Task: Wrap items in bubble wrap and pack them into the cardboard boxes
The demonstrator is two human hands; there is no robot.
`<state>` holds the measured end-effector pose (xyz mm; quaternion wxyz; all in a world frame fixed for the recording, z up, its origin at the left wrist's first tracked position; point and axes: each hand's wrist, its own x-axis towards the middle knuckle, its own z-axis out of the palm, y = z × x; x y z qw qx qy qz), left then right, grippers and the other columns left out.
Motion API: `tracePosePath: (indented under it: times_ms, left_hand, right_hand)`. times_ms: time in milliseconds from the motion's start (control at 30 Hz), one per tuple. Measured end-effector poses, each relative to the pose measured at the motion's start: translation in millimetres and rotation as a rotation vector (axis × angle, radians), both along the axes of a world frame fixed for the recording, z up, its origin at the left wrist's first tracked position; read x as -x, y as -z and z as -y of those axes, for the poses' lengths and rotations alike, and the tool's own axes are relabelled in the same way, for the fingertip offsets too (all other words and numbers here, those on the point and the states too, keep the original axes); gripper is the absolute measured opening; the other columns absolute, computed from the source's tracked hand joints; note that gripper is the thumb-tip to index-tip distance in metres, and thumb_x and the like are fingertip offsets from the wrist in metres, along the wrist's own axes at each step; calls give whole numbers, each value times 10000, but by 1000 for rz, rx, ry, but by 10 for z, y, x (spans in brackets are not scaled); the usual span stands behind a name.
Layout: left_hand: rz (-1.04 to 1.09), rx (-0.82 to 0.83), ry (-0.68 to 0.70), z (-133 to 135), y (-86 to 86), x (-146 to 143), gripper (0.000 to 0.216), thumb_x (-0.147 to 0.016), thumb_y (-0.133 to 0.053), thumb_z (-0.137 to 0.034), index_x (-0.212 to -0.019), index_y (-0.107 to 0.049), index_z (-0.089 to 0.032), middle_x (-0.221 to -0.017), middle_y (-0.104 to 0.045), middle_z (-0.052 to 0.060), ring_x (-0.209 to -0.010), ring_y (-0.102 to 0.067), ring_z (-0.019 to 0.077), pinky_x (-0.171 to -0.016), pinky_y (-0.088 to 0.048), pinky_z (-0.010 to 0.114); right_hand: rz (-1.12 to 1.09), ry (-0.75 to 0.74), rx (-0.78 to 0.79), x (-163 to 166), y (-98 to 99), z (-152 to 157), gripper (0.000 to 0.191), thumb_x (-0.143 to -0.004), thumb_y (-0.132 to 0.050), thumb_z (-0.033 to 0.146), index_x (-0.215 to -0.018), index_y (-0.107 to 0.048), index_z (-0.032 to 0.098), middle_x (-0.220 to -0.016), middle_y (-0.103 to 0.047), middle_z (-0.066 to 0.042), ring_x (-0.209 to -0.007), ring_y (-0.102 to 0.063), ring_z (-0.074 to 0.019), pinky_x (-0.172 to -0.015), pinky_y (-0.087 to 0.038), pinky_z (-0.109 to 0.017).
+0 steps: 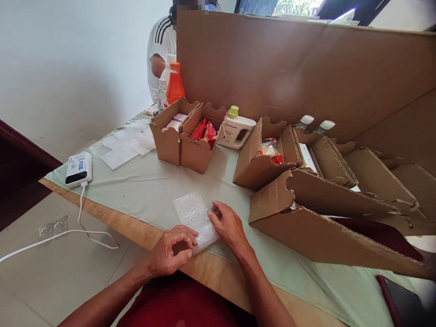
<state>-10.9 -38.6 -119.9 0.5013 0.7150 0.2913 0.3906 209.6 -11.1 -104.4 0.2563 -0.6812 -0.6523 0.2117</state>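
Observation:
A bubble wrap sheet or pouch (195, 210) lies flat near the table's front edge. My left hand (172, 250) is at its near left side, fingers bent and thumb apart, with the fingertips at the wrap's edge. On the right side, my right hand (230, 227) rests against the wrap with its fingers loosely curved and apart. Neither hand visibly grips the wrap. Whether anything is inside the wrap I cannot tell.
Cardboard bins (195, 156) with packets stand behind, and more bins (272, 200) fill the right. A detergent bottle (235, 129), an orange bottle (175, 86), flat white pouches (122, 152), a cabled power bank (79, 170) and a phone (403, 299) are around. A person (160, 45) sits behind.

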Motion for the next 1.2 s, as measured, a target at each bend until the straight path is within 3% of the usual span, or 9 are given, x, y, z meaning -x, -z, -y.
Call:
tracePosePath:
  times_ms: [133,267,400,500,567,667,733,933,1200]
  left_hand:
    - [-21,-110,0,61,14,-85,119,-770,-602,-118,-835,-640,-211,-869,-735,70,-1062,-685,281,-948,-519,455]
    - [4,-102,-27,66,39,-66,85,-812,-594,-144,-837,-631,-216,-863,-728,68,-1035,-692,272,-940,-528,443]
    - [-5,-60,-406,-58,115,-20,118,-863,-598,-205,-975,-635,-216,-1034,-682,86,-1082,-652,260,-960,-510,427]
    - [-20,50,-602,-230,96,-35,478,-815,-688,-297,-1269,-564,-214,-1306,-600,120,-1202,-585,279,-1025,-473,440]
    - [-20,154,-492,-331,25,-86,611,-786,-731,-342,-1347,-530,-208,-1381,-580,125,-1248,-564,285,-1055,-457,428]
    - [-39,353,-212,-395,-92,-206,382,-823,-691,-368,-1150,-660,-173,-1139,-713,93,-1070,-652,259,-941,-513,372]
    - [-50,438,-111,-379,-124,-284,249,-845,-643,-355,-992,-696,-161,-981,-735,67,-939,-670,235,-847,-530,340]
    - [-141,396,-49,-267,-57,-382,211,-821,-589,-272,-964,-707,-173,-941,-729,45,-920,-661,220,-848,-513,322]
    - [-286,282,-121,-147,93,-350,653,-785,-589,-223,-1430,-491,-196,-878,-673,8,-857,-623,198,-894,-473,349]
  right_hand:
    - [58,-72,35,246,26,-338,191,-752,-665,173,-929,-718,217,-856,-746,-54,-833,-653,-221,-776,-437,-316]
    - [44,-135,31,284,-14,-345,109,-759,-628,135,-717,-659,230,-689,-703,6,-700,-630,-176,-704,-398,-282]
    - [5,-74,-61,136,-190,-149,102,-867,-585,257,-803,-659,228,-784,-725,-4,-777,-654,-182,-793,-423,-306]
    - [-76,-23,-222,35,-357,19,162,-912,-572,346,-836,-655,230,-789,-704,-8,-786,-645,-187,-818,-444,-321]
    - [-149,-11,-338,7,-445,103,172,-916,-593,365,-826,-655,233,-756,-681,3,-750,-629,-177,-796,-456,-313]
    - [-214,35,-427,-9,-534,151,151,-905,-632,357,-824,-669,235,-746,-668,16,-737,-616,-162,-766,-464,-290]
    - [-237,119,-460,-35,-580,116,144,-892,-649,360,-834,-680,231,-759,-673,17,-745,-615,-159,-765,-469,-285]
    - [-306,320,-510,-224,-595,-374,236,-884,-595,427,-863,-652,199,-787,-678,-6,-726,-612,-152,-709,-480,-267]
    - [-158,452,-418,-481,-108,-1024,236,-836,-526,382,-830,-647,179,-776,-713,-70,-701,-612,-187,-717,-462,-310]
